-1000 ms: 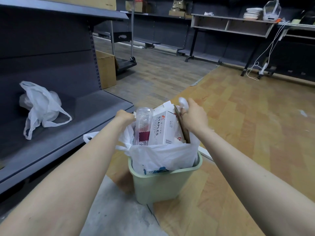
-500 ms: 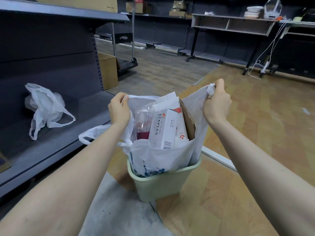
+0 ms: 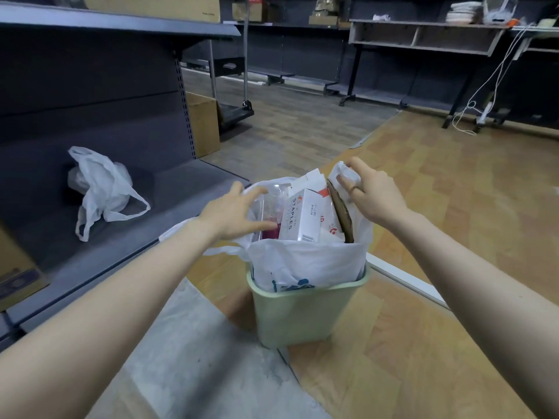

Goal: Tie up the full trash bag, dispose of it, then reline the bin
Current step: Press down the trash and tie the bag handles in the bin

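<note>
task was barely started. green bin stood on the floor by the lower shelf's front edge, full trash bag inside it, not lifted out, not tied. staples box, cardboard piece and a clear bottle stuck out of the open top. spare white bag lay on the shelf near its back edge, likely the new liner. right hand grip was clenched round one bag handle. left hand had fingers spread loose on the other side of the rim, grasping nothing. left to do: knot, dispose, reline.
</note>
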The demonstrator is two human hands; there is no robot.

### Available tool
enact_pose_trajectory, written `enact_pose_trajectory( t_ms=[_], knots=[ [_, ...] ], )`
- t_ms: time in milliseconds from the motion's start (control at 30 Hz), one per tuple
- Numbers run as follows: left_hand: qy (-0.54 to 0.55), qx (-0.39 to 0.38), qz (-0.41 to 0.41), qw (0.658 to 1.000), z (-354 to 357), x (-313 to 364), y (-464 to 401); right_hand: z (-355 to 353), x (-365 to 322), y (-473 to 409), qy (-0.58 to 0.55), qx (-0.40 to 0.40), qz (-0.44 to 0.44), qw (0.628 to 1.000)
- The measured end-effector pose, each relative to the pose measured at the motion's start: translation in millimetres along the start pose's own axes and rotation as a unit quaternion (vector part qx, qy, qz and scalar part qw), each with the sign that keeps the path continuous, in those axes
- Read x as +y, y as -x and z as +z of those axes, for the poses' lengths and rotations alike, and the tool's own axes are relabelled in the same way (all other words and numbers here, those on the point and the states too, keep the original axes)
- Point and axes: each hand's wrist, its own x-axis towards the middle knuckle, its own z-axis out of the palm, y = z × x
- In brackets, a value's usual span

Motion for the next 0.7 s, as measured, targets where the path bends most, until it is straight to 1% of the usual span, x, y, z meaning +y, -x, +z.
enact_pose_trajectory(
  t_ms=[100, 167, 367, 467, 567, 633, 700],
  knots=[
    [-0.069, -0.043, 0.05, 0.995, 1.4, 9.0, 19.4, -3.8, -1.2, 3.9, -0.004, -0.024, -0.002, 1.0],
    [-0.086, -0.064, 0.068, 0.992, 2.2, 10.4, 27.8, -6.0, -1.4, 6.0, -0.004, -0.033, 0.0, 0.999],
    [-0.067, -0.033, 0.126, 0.989, 1.5, -1.3, 33.9, -5.6, -0.8, 6.5, -0.013, -0.032, 0.001, 0.999],
    [-0.092, -0.042, 0.146, 0.984, -0.3, -1.5, 35.8, -5.6, -0.7, 6.1, -0.016, -0.038, 0.004, 0.999],
    [-0.133, -0.05, 0.187, 0.972, 3.7, -6.7, 34.9, -6.3, -0.3, 6.3, -0.021, -0.043, 0.01, 0.999],
    [-0.148, -0.036, 0.203, 0.967, 4.2, -7.3, 35.2, -6.5, -0.1, 6.9, -0.026, -0.05, 0.018, 0.998],
    [-0.162, -0.019, 0.2, 0.966, 3.6, -6.0, 34.7, -4.4, 1.8, 7.1, -0.028, -0.055, 0.02, 0.998]
  ],
)
